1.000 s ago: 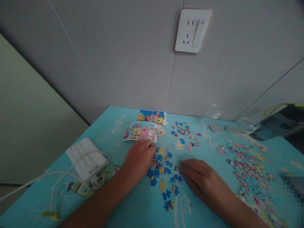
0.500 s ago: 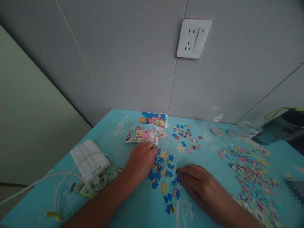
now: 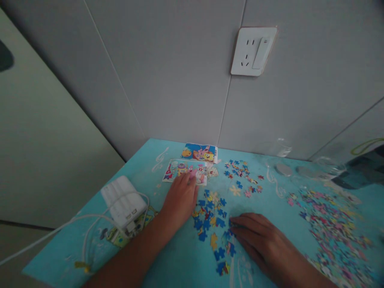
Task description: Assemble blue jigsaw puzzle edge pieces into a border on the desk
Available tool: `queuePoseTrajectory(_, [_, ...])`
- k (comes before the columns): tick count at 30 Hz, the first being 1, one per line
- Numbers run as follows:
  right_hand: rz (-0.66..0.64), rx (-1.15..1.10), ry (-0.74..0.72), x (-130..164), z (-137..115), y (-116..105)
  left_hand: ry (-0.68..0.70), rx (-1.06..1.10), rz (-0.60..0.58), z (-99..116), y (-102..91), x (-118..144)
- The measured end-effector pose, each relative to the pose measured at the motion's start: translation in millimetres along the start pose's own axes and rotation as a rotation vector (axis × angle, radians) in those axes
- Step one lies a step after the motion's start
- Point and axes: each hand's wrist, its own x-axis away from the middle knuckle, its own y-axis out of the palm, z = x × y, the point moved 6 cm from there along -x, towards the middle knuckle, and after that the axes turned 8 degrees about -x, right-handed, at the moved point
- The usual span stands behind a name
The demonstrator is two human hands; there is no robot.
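puzzle pieces (image 3: pixel 206 225), mostly blue, lie well in from the table (image 3: pixel 180 260)'s far edge, between a left hand (image 3: pixel 180 200) loosely open on a picture card (image 3: pixel 173 171), perhaps to steady it, and a right hand (image 3: pixel 259 237) whose grip i cannot tell.

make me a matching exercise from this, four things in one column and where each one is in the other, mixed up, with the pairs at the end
Things
1. left hand
2. right hand
3. white box with ports
4. socket plate

Places
A. on the grey wall
B. at the right edge of the mostly blue puzzle pieces
C. beneath a white cable that crosses it
D. over the nearer picture card

Pairs: 1-D, 2-B, 3-C, 4-A
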Motion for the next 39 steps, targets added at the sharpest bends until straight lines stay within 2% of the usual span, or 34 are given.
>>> queuePoseTrajectory(6, [-0.022,0.029,0.012,0,-1,-2,0.019,0.051,-0.044,-7,5.1,-5])
queuePoseTrajectory(11, [-0.007,0.035,-0.011,-1,-2,-2,0.013,0.061,-0.017,-7,2.5,-5])
queuePoseTrajectory(22, [0.034,0.014,-0.035,-2,-4,-6,0.191,0.122,0.002,14,-16.5,-5])
queuePoseTrajectory(30, [0.013,-0.004,0.004,-2,-1,-9,0.274,0.141,-0.115,23,-10.6,-1])
queuePoseTrajectory(39, [-0.008,-0.009,0.035,-1,1,-11,0.258,0.121,-0.129,21,-3.9,-2])
